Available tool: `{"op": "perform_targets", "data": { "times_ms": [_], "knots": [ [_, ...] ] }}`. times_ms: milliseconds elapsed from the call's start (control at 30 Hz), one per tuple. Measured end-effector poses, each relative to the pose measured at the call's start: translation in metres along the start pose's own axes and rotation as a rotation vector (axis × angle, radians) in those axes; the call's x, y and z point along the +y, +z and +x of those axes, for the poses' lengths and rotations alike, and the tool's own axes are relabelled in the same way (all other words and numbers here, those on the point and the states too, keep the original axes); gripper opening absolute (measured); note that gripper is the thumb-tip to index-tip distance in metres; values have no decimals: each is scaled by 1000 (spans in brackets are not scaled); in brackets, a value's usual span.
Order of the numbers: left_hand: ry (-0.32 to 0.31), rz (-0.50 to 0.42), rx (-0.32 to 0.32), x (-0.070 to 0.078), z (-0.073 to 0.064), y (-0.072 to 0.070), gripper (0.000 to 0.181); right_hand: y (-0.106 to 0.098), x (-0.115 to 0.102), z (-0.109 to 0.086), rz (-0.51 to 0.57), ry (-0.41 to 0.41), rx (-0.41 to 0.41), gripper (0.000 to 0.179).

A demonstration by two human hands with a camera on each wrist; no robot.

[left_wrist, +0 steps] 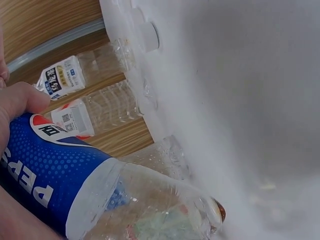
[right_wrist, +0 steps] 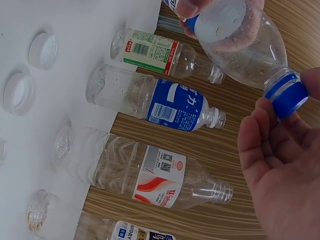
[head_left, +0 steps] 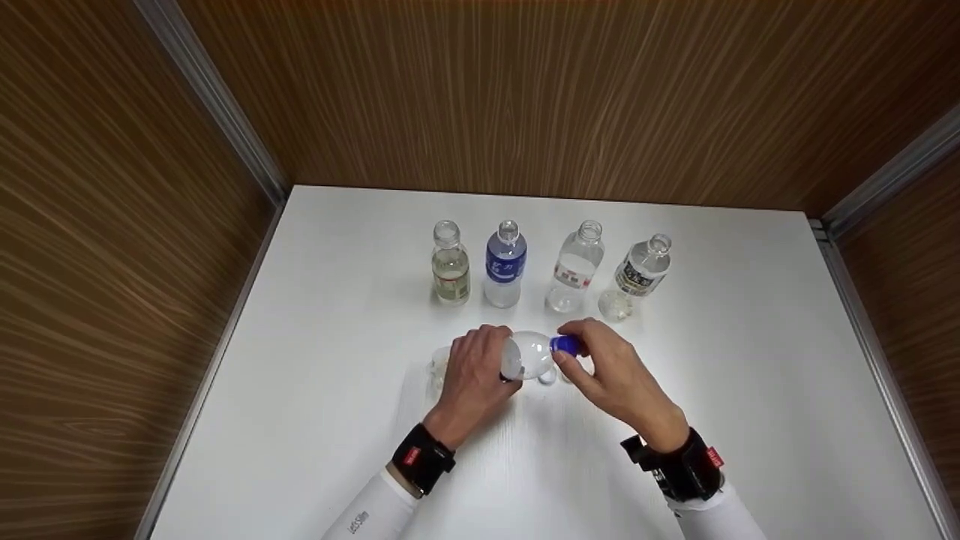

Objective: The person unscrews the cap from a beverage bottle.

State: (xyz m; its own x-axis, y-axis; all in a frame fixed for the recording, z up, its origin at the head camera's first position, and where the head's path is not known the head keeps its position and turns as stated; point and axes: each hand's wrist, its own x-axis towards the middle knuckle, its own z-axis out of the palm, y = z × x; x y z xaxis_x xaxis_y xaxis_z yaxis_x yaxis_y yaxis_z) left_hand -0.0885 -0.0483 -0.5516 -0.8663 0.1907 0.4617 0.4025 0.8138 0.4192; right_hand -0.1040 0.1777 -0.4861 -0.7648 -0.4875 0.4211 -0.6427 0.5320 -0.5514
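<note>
A clear plastic Pepsi bottle [head_left: 529, 355] with a blue label [left_wrist: 55, 170] is held off the table, its neck pointing towards my right hand. My left hand [head_left: 474, 369] grips it round the label, fingers wrapped over the body. At the neck, my right hand [head_left: 619, 373] pinches the blue cap [right_wrist: 289, 96] between thumb and fingers. The cap sits on the bottle's mouth; how tightly it is screwed on I cannot tell. In the left wrist view the bottle's base shows a brownish remnant, and the cap is out of sight.
Uncapped bottles stand in a row behind my hands: one green-labelled [head_left: 451, 271], one blue-labelled [head_left: 505, 264], one red-and-white-labelled [head_left: 574, 271], one Suntory bottle [head_left: 642, 271]. White caps [right_wrist: 44, 51] lie on the white table [head_left: 337, 300] near my hands. Wood-grain panels [head_left: 480, 97] border the table.
</note>
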Motion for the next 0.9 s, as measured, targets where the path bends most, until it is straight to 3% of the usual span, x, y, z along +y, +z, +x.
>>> {"op": "perform_targets", "data": {
  "times_ms": [167,300,567,667,733,900],
  "knots": [
    [38,80,67,-2,1,0,72,-3,-2,2,-66,103,29,19],
    [46,119,92,-3,2,0,72,-5,-4,3,-51,105,7,15],
    [-6,-18,22,-6,-1,0,74,-11,-7,6,27,-77,-65,25],
    [-11,-33,18,-6,-1,0,73,-13,-9,6,31,-106,-73,28],
    [-17,-32,9,-6,-1,0,73,-13,-10,5,27,-82,-68,33],
    [-15,-7,-5,-3,-1,-1,73,-13,-11,6,-13,92,-41,38]
  ]
}}
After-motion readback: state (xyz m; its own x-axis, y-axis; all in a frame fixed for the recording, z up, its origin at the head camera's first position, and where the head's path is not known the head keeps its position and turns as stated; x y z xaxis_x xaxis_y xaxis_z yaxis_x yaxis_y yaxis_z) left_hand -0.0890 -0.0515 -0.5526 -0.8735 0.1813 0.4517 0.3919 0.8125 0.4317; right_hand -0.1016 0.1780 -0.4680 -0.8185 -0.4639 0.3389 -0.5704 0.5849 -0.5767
